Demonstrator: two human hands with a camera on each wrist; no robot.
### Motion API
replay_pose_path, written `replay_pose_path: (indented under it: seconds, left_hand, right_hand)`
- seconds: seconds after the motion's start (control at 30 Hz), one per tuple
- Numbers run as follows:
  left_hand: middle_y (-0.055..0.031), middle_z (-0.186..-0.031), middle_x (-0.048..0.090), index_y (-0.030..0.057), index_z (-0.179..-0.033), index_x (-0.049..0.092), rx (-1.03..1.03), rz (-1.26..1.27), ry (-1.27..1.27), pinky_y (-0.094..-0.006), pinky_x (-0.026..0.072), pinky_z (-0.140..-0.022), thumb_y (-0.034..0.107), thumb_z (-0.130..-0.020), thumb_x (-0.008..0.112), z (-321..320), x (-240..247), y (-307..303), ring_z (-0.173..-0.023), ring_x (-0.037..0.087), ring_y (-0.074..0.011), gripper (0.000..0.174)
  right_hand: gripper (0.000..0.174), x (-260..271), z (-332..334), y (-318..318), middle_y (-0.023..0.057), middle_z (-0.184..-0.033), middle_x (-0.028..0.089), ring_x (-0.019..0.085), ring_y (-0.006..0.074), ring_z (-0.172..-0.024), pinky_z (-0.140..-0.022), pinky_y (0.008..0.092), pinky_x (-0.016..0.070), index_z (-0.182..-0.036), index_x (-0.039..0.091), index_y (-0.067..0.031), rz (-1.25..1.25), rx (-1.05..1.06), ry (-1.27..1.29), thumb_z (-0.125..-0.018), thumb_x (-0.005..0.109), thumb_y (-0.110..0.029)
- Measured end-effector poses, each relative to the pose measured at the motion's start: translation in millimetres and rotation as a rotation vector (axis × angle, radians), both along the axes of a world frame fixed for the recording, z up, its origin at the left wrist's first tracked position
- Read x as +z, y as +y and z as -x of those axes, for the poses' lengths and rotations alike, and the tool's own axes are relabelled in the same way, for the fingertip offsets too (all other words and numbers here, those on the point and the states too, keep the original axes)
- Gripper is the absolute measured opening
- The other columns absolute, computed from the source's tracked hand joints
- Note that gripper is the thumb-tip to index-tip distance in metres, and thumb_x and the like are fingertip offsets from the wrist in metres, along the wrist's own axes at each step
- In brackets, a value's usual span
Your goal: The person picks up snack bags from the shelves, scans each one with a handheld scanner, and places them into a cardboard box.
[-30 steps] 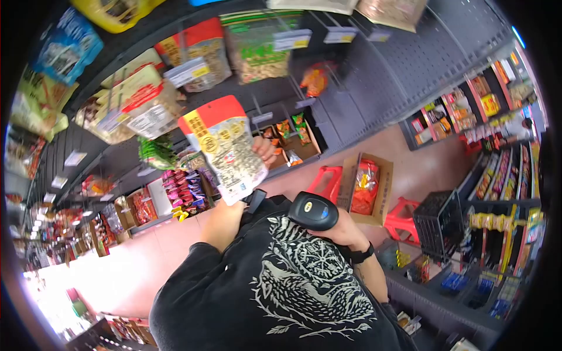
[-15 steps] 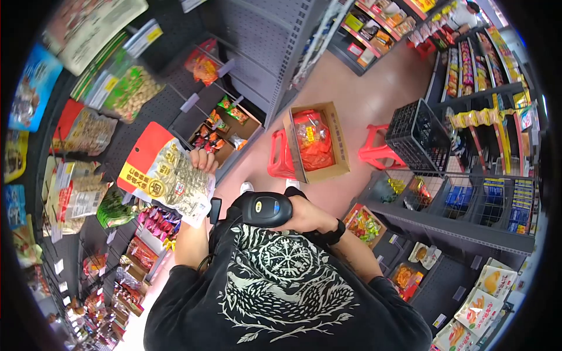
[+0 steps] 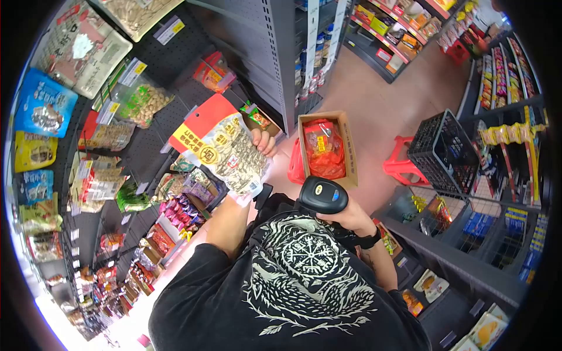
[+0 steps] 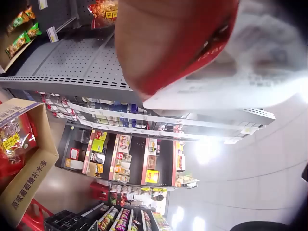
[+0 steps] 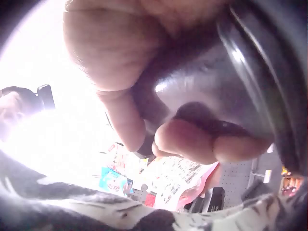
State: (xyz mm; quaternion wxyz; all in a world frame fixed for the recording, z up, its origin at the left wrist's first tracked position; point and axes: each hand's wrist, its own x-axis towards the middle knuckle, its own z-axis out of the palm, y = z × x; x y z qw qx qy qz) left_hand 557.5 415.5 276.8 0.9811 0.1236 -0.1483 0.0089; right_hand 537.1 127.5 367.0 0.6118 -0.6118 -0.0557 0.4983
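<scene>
A snack pouch (image 3: 225,155) with a red top, yellow panel and see-through window onto pale striped seeds is held up by my left hand (image 3: 263,142). The fingers curl over its right edge, and the palm is hidden behind it. Close up in the left wrist view, the pouch's red and white side (image 4: 211,79) is blurred beside a digit. My right hand (image 3: 350,215) grips a black handheld barcode scanner (image 3: 323,195) in front of my chest. In the right wrist view the fingers (image 5: 185,139) wrap around the scanner's handle (image 5: 202,86).
Bagged snacks hang on a pegboard shelf (image 3: 170,76) at left. Beyond my hands, a cardboard box (image 3: 349,149) with red packages sits over a red stool. A black crate (image 3: 443,153) rests on another red stool (image 3: 401,161). Wire-fronted bins (image 3: 468,225) line the right.
The head view has swung toward the aisle, bringing the box and crate into different positions. The pouch's tilt has changed slightly. Both hands keep hold of the pouch and the scanner.
</scene>
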Motion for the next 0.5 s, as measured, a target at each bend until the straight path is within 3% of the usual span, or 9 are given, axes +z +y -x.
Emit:
replay_pose_path:
  seconds: [0.03, 0.1, 0.23, 0.3, 0.37, 0.43, 0.5]
  left_hand:
    - [0.0002, -0.071, 0.04, 0.0093, -0.08, 0.045, 0.029, -0.017, 0.035, -0.0251, 0.0317, -0.063, 0.021, -0.091, 0.052, 3, 5, -4, -0.067, 0.038, -0.0113, 0.017]
    - [-0.0004, -0.071, 0.041, 0.008, -0.081, 0.046, 0.091, -0.034, -0.003, -0.0258, 0.033, -0.062, 0.023, -0.091, 0.052, 6, 6, -7, -0.066, 0.039, -0.0122, 0.019]
    - [-0.0016, -0.068, 0.041, 0.0064, -0.082, 0.047, 0.241, -0.062, -0.107, -0.0261, 0.0354, -0.057, 0.03, -0.09, 0.053, 26, -5, 0, -0.064, 0.041, -0.015, 0.026]
    - [-0.0022, -0.066, 0.042, 0.0068, -0.079, 0.047, 0.429, -0.056, 0.095, -0.0274, 0.0363, -0.056, 0.036, -0.089, 0.053, 52, 11, -6, -0.063, 0.041, -0.016, 0.032]
    - [-0.0028, -0.065, 0.043, 0.0075, -0.076, 0.047, 0.499, -0.074, 0.256, -0.0291, 0.0367, -0.055, 0.038, -0.088, 0.052, 75, 1, 1, -0.062, 0.043, -0.0172, 0.033]
    - [-0.004, -0.069, 0.046, 0.01, -0.078, 0.046, 0.444, -0.152, 0.215, -0.0294, 0.037, -0.055, 0.037, -0.087, 0.053, 92, 1, 6, -0.063, 0.045, -0.0187, 0.029]
    - [-0.0015, -0.071, 0.04, 0.0115, -0.082, 0.044, 0.624, -0.135, 0.429, -0.0282, 0.0346, -0.056, 0.036, -0.088, 0.051, 111, 29, -6, -0.067, 0.041, -0.0157, 0.026]
  right_hand:
    - [0.042, 2, -4, -3, 0.0049, -0.096, 0.069, 0.061, 0.0098, -0.084, -0.08, 0.0279, 0.0491, -0.109, 0.062, 0.0006, -0.01, 0.024, -0.003, -0.071, 0.079, -0.007]
    - [0.045, 5, -10, -7, 0.0064, -0.098, 0.069, 0.061, 0.0111, -0.091, -0.088, 0.0289, 0.0465, -0.108, 0.062, 0.0012, -0.086, 0.043, -0.254, -0.069, 0.08, -0.008]
    - [0.053, -1, -25, -12, 0.0078, -0.105, 0.067, 0.06, 0.0118, -0.097, -0.091, 0.0294, 0.0458, -0.115, 0.059, 0.0009, -0.016, 0.211, -0.277, -0.067, 0.081, -0.009]
    - [0.065, -17, -28, -10, 0.008, -0.116, 0.063, 0.056, 0.0124, -0.106, -0.097, 0.0306, 0.0419, -0.125, 0.052, 0.0011, -0.177, 0.261, -0.125, -0.068, 0.082, -0.009]
    - [0.07, -14, -33, -4, 0.0072, -0.119, 0.06, 0.055, 0.0129, -0.108, -0.099, 0.0304, 0.0407, -0.13, 0.047, 0.0016, -0.154, 0.393, -0.199, -0.069, 0.081, -0.007]
    - [0.067, -18, -35, 3, 0.0059, -0.115, 0.062, 0.056, 0.0128, -0.105, -0.097, 0.0304, 0.0421, -0.127, 0.05, 0.0011, -0.198, 0.466, -0.206, -0.069, 0.081, -0.006]
    - [0.062, -9, -36, 13, 0.0039, -0.111, 0.062, 0.057, 0.0114, -0.101, -0.091, 0.0291, 0.0457, -0.123, 0.052, 0.0003, -0.114, 0.466, -0.003, -0.068, 0.081, -0.006]
